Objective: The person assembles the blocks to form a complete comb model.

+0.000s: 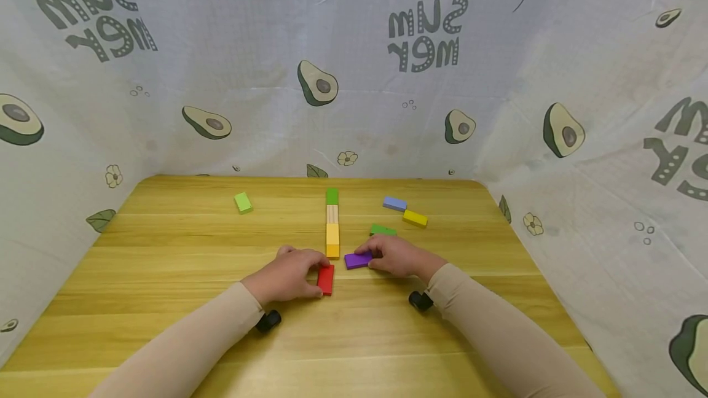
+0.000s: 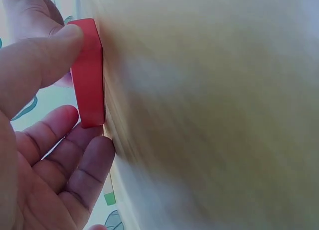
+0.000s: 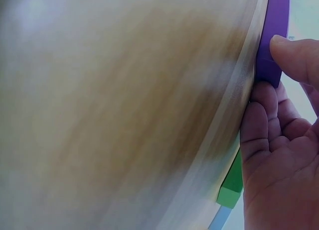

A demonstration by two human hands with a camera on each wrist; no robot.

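A red block (image 1: 326, 281) lies lengthwise just below the near end of a row of blocks, and my left hand (image 1: 289, 276) pinches it between thumb and fingers. In the left wrist view the thumb presses one end of the red block (image 2: 88, 83), low against the tabletop. To the right, my right hand (image 1: 395, 255) grips the right end of a purple block (image 1: 356, 261), which points sideways. The row runs away from me: an orange-yellow block (image 1: 332, 235) nearest, then a plain wood block (image 1: 332, 214), then a green block (image 1: 332, 196) farthest.
Right behind my right hand sits another green block (image 1: 383, 230). Beyond it lie a blue block (image 1: 395, 203) and a yellow block (image 1: 415, 218), close together. A light green block (image 1: 243, 202) rests at the back left of the wooden table (image 1: 166, 263). Printed cloth (image 1: 249, 78) hangs around it.
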